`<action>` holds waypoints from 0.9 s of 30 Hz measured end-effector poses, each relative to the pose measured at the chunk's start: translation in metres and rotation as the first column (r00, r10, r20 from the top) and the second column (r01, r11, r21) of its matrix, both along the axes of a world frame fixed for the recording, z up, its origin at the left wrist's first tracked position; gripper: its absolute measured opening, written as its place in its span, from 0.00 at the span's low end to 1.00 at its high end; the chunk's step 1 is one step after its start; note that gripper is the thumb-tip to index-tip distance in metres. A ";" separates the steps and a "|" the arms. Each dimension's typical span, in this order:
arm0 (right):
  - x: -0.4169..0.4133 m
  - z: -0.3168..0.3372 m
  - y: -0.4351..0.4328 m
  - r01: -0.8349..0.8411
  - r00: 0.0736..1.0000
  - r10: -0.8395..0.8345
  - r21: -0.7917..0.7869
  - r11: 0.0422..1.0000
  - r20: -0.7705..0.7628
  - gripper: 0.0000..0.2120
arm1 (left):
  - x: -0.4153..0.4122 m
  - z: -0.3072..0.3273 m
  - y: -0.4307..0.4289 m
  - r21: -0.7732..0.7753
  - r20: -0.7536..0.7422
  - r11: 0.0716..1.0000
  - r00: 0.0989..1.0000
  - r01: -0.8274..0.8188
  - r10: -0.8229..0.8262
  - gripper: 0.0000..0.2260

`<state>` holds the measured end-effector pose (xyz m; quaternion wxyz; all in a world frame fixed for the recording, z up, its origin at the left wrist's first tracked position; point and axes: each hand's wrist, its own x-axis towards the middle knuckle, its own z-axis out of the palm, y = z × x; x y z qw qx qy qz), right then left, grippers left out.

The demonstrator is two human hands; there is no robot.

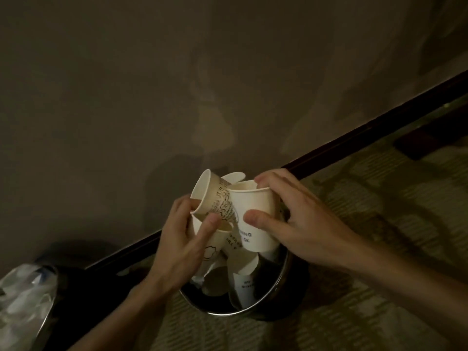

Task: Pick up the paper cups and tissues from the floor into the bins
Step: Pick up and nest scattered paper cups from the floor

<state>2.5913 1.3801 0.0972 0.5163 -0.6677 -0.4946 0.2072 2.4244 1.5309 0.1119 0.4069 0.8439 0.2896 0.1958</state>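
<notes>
Left hand (pixel 182 241) holds a brown cup (pixel 211 193); at its 3 o'clock, right hand (pixel 293 219) holds a white cup (pixel 253 198) over the bin (pixel 255 304)

White paper cups (pixel 253 198) tilted, above bin (pixel 281 279)

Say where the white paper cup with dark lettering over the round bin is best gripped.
Likely the upper side wall of the white paper cup, from the right: thumb on the near wall, fingers over the far rim, as the right hand has it. The brown printed paper cup in the left hand crowds its left side.
</notes>
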 end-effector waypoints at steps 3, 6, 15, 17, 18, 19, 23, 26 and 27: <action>0.008 -0.010 -0.001 0.037 0.997 -0.035 -0.030 0.999 0.068 0.24 | -0.002 -0.020 -0.004 0.020 -0.051 0.999 0.998 -0.030 0.031 0.14; 0.014 -0.015 0.000 0.074 0.997 -0.075 -0.020 0.997 -0.013 0.24 | -0.007 -0.029 -0.005 0.054 -0.112 0.998 0.994 -0.008 0.014 0.17; 0.012 -0.019 0.006 0.069 0.992 -0.069 0.004 0.998 0.105 0.19 | -0.013 0.008 0.009 0.243 -0.016 0.970 1.000 0.009 -0.005 0.11; 0.003 -0.027 0.004 -0.024 0.966 0.042 -0.072 0.997 0.254 0.18 | -0.016 0.010 0.013 0.341 -0.106 0.939 0.994 0.053 -0.017 0.15; 0.000 -0.030 0.003 -0.052 0.952 0.084 -0.113 0.992 0.294 0.18 | -0.017 0.011 0.014 0.388 -0.163 0.918 0.987 0.079 -0.016 0.17; -0.001 -0.032 0.002 -0.062 0.947 0.104 -0.143 0.988 0.305 0.19 | -0.017 0.011 0.015 0.429 -0.218 0.897 0.976 0.109 -0.014 0.17; 0.003 -0.034 0.000 -0.049 0.958 0.082 -0.124 0.991 0.276 0.21 | -0.011 0.011 0.014 0.366 -0.321 0.914 0.946 0.174 -0.051 0.23; 0.008 -0.033 0.000 -0.028 0.958 0.061 -0.122 0.992 0.280 0.26 | -0.008 0.011 0.007 0.357 -0.331 0.914 0.941 0.194 -0.070 0.25; 0.010 -0.032 -0.001 -0.012 0.957 0.047 -0.125 0.992 0.285 0.28 | -0.008 0.013 0.005 0.388 -0.308 0.903 0.949 0.183 -0.060 0.24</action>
